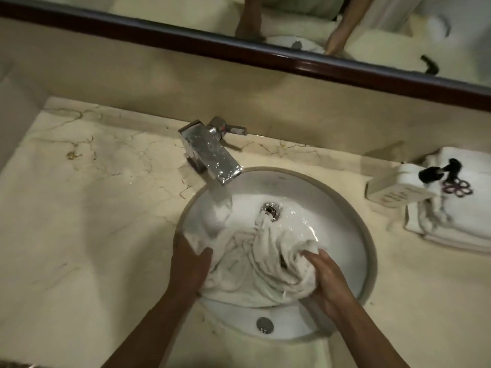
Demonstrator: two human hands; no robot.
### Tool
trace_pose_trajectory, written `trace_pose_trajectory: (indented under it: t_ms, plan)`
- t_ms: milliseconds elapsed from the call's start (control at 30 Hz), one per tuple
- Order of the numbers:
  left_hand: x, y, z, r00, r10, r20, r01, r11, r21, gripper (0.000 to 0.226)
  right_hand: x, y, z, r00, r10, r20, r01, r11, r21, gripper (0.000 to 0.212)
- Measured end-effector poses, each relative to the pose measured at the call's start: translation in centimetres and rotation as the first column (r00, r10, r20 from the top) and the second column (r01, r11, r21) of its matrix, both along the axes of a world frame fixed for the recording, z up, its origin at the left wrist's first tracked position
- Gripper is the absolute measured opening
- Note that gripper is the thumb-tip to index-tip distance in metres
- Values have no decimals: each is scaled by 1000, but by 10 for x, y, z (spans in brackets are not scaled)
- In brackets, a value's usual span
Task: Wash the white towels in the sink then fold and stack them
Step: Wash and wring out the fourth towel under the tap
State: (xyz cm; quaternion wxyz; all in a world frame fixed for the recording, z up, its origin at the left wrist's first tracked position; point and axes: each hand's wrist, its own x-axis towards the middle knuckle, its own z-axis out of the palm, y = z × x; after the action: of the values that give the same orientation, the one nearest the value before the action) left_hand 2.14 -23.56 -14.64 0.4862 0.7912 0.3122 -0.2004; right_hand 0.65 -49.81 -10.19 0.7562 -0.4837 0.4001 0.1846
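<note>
Two bare hands work one wet white towel (255, 264) in a round white sink (342, 205) set into a cream marble counter (93, 208). Farthest left lies the bare veined stretch of counter. Next comes the left hand (190, 264), at the sink's left rim, its thumb laid across the towel's left edge and its fingers tucked under the cloth, gripping it. Beyond it, at the far edge of the basin, a chrome faucet (210, 152) juts toward the bowl, and water runs from its spout onto the towel's far left part. The towel is bunched in folds across the near half of the bowl, with one twisted corner reaching the drain (271, 211) at the middle. An overflow hole (265, 324) shows in the near wall of the basin. The right hand (326, 277) holds the towel's right side, fingers curled into the wet folds. Farther right on the counter, well apart from the sink, folded white towels (451, 224) lie stacked with a small box (396, 192) resting on their left edge. A dark-framed mirror (239, 46) runs along the far wall.
</note>
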Motion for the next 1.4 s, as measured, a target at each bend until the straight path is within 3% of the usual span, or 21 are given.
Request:
trace_pose_trajectory:
  t_ms: [133, 167, 233, 267, 333, 433, 500, 567, 600, 667, 700, 800, 833, 933, 967, 1067, 1133, 1200, 1267, 1300, 1400]
  plan:
    - [-11, -29, 16, 923, -363, 127, 279, 860, 428, 93, -8, 2, 15, 988, 74, 135, -32, 957, -290, 3]
    - [-10, -38, 21, 889, -412, 202, 301, 856, 420, 90, -6, 10, 20, 979, 83, 186, -26, 957, -289, 2]
    - [-6, -59, 50, 826, -417, 379, 404, 907, 119, 84, -5, 27, 33, 960, 70, 273, -18, 982, -190, 9]
    - [-4, -70, 67, 778, -494, 389, 540, 841, -13, 85, -4, 36, 45, 947, 88, 310, -51, 991, -125, 16]
    - [3, -82, 77, 683, -600, 416, 674, 737, -44, 80, -1, 45, 66, 879, 238, 414, -200, 971, -133, 35]
    - [16, -77, 84, 868, -348, 355, 451, 852, -265, 46, 9, 40, 69, 727, 538, 427, -399, 837, -375, 42]
    - [20, -70, 86, 956, -161, 245, 257, 863, -436, 18, 11, 37, 49, 800, 478, 361, -270, 826, -494, 38]
    - [23, -59, 89, 994, 12, 105, 49, 826, -562, 20, 7, 37, 16, 933, 283, 223, -145, 861, -487, 34]
    - [23, -52, 94, 998, 56, 38, -23, 802, -597, 35, 3, 41, 0, 965, 233, 122, -158, 885, -438, 46]
    - [20, -38, 102, 1000, 28, 0, -21, 741, -671, 53, 0, 48, -27, 965, 261, -27, -255, 914, -316, 77]
    - [18, -30, 108, 1000, 0, -3, -2, 709, -705, 44, 4, 52, -37, 956, 293, -28, -289, 919, -269, 86]
    - [16, -9, 130, 989, -129, 65, 130, 595, -793, 18, 24, 68, -48, 911, 400, 100, -376, 906, -194, 80]
    - [17, -2, 137, 980, -164, 117, 192, 586, -787, 20, 33, 73, -47, 840, 530, 114, -474, 821, -317, 77]
    - [27, 17, 154, 949, -212, 235, 316, 613, -724, 34, 54, 80, -40, 325, 927, -187, -711, 109, -694, 98]
    - [30, 22, 158, 941, -212, 263, 338, 607, -719, 41, 58, 81, -35, 208, 957, -205, -725, 10, -689, 87]
    - [38, 31, 164, 946, -154, 285, 319, 601, -733, 57, 56, 80, -24, 20, 999, -36, -856, -1, -517, 42]
    - [40, 33, 165, 964, -109, 244, 259, 608, -750, 66, 48, 74, -32, -3, 995, 99, -809, 56, -585, 18]
    - [39, 33, 163, 972, -61, 226, 216, 607, -765, 64, 38, 71, -37, 116, 962, 246, -700, 255, -667, 28]
    - [36, 31, 162, 973, 30, 229, 165, 604, -780, 45, 29, 70, -29, 365, 859, 360, -670, 510, -539, 39]
    - [35, 29, 160, 970, 91, 226, 125, 608, -784, 34, 26, 66, -25, 429, 824, 370, -674, 565, -475, 46]
    - [34, 26, 155, 938, 263, 227, 7, 639, -769, 28, 21, 51, -14, 414, 881, 226, -789, 472, -392, 49]
